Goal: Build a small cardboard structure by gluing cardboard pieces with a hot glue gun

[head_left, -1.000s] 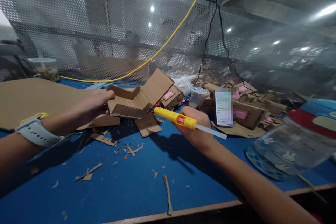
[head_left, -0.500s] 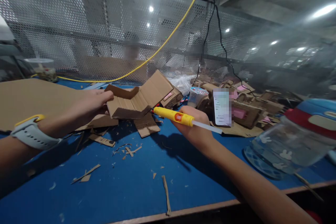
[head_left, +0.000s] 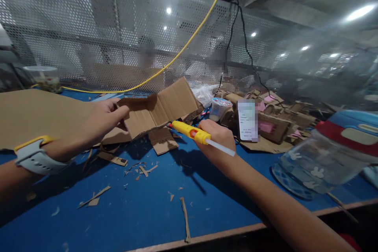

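A creased, folded piece of cardboard (head_left: 174, 104) is tilted above the blue table. Its left end is pinched by my left hand (head_left: 103, 120), on the wrist with a pale watch. My right hand (head_left: 217, 138) is wrapped round a yellow glue gun (head_left: 190, 132) with a white glue stick poking out of its back. The red tip of the gun is at the lower edge of the cardboard, near its middle. Whether tip and cardboard touch, I cannot tell. Below them a small cardboard flap (head_left: 163, 141) rests on the table.
Scraps litter the blue table (head_left: 141, 212). A large cardboard sheet (head_left: 44, 118) lies left. Behind my right hand are a plastic cup (head_left: 220, 108), a phone (head_left: 247, 122) and piled cardboard (head_left: 274, 126). A water bottle (head_left: 321, 165) stands right; a yellow cable (head_left: 177, 57) hangs behind.
The cardboard has been opened out flatter, its left flap no longer folded up as before. My left hand's fingers have shifted on its end. The glue gun has turned slightly, its glue stick pointing lower.
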Demonstrator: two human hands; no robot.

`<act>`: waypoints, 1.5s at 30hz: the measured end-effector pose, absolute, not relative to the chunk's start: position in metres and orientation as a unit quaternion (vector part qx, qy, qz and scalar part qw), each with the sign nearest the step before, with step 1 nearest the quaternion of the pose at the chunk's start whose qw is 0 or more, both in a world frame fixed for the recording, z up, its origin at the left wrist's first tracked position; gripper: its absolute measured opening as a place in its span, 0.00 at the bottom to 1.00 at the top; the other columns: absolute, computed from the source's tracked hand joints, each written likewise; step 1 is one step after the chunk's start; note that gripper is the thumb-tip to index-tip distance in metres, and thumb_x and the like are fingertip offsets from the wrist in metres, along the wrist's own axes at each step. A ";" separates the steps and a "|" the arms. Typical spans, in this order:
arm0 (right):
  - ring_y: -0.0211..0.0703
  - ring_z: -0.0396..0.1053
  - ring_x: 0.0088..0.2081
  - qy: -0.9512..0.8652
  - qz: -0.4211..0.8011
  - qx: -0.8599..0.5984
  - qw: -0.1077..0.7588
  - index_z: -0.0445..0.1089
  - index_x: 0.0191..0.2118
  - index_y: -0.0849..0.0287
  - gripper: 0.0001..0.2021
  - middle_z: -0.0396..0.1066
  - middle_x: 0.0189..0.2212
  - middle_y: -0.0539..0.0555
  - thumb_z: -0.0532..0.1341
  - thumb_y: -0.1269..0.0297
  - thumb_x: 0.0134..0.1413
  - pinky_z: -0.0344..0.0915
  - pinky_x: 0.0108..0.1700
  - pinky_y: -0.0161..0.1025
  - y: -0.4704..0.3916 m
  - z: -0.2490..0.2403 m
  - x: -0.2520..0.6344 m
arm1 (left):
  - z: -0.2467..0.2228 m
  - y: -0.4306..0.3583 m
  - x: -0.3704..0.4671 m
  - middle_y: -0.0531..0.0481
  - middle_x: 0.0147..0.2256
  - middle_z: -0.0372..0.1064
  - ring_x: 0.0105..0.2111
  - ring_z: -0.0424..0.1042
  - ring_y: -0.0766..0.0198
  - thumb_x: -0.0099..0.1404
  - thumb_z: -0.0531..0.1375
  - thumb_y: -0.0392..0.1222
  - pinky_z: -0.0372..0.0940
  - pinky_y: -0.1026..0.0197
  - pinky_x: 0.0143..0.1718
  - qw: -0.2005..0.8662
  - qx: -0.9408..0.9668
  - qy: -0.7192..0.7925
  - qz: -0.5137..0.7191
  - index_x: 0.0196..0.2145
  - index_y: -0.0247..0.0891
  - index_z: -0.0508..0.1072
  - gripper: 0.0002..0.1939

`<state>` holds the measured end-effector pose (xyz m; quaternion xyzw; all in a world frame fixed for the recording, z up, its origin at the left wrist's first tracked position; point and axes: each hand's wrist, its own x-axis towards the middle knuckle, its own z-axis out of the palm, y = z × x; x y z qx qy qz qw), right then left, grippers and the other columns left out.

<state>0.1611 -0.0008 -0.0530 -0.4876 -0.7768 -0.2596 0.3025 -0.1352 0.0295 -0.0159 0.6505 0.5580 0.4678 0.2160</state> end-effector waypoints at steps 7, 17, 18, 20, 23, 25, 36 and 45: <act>0.39 0.63 0.23 -0.757 -0.275 -0.461 0.373 0.68 0.27 0.57 0.13 0.71 0.23 0.54 0.56 0.63 0.62 0.47 0.25 0.36 0.001 -0.050 0.167 | -0.007 0.023 -0.140 0.53 0.17 0.66 0.20 0.66 0.61 0.49 0.53 0.55 0.58 0.59 0.24 0.054 0.688 0.566 0.452 0.21 0.44 0.62 0.13; 0.39 0.66 0.25 -0.799 -0.138 -0.374 0.451 0.72 0.30 0.56 0.13 0.73 0.25 0.52 0.57 0.60 0.66 0.60 0.28 0.36 -0.002 -0.052 0.159 | -0.021 0.015 -0.142 0.59 0.19 0.52 0.20 0.53 0.65 0.58 0.54 0.47 0.48 0.61 0.25 -0.151 0.750 0.432 0.477 0.24 0.45 0.57 0.09; 0.39 0.66 0.25 -0.801 -0.134 -0.375 0.447 0.72 0.30 0.57 0.14 0.73 0.25 0.52 0.57 0.60 0.66 0.59 0.28 0.36 -0.002 -0.053 0.158 | -0.023 0.014 -0.141 0.59 0.20 0.53 0.20 0.54 0.65 0.59 0.55 0.47 0.48 0.61 0.25 -0.163 0.761 0.413 0.473 0.25 0.45 0.58 0.09; 0.38 0.66 0.25 -0.806 -0.131 -0.373 0.441 0.72 0.30 0.58 0.14 0.72 0.25 0.52 0.57 0.59 0.67 0.58 0.27 0.36 -0.004 -0.054 0.157 | -0.026 0.012 -0.140 0.58 0.21 0.55 0.21 0.55 0.65 0.62 0.55 0.48 0.48 0.61 0.25 -0.183 0.779 0.376 0.467 0.25 0.45 0.59 0.11; 0.38 0.67 0.25 -0.813 -0.125 -0.379 0.423 0.72 0.30 0.58 0.15 0.73 0.25 0.52 0.56 0.58 0.67 0.58 0.28 0.35 -0.006 -0.055 0.155 | -0.029 0.008 -0.137 0.58 0.21 0.55 0.21 0.54 0.64 0.65 0.56 0.47 0.47 0.60 0.25 -0.208 0.789 0.340 0.467 0.25 0.46 0.59 0.12; 0.39 0.68 0.27 -0.814 -0.115 -0.392 0.412 0.73 0.31 0.58 0.15 0.74 0.26 0.53 0.55 0.59 0.67 0.59 0.29 0.35 -0.007 -0.057 0.153 | -0.030 0.003 -0.134 0.58 0.21 0.56 0.21 0.55 0.63 0.65 0.57 0.44 0.47 0.60 0.24 -0.224 0.791 0.324 0.468 0.26 0.46 0.60 0.11; 0.40 0.65 0.25 -0.827 -0.210 -0.399 0.336 0.71 0.32 0.59 0.12 0.72 0.26 0.54 0.55 0.62 0.66 0.54 0.27 0.35 -0.011 -0.067 0.147 | -0.027 -0.018 -0.120 0.59 0.20 0.58 0.18 0.59 0.63 0.66 0.54 0.39 0.47 0.59 0.20 -0.279 0.797 0.288 0.452 0.30 0.48 0.59 0.08; 0.41 0.64 0.25 -0.818 -0.254 -0.415 0.306 0.71 0.32 0.59 0.09 0.70 0.26 0.54 0.56 0.69 0.62 0.53 0.26 0.35 -0.011 -0.067 0.144 | -0.031 -0.026 -0.117 0.59 0.19 0.58 0.17 0.60 0.61 0.68 0.53 0.39 0.47 0.58 0.19 -0.297 0.799 0.282 0.440 0.29 0.48 0.57 0.10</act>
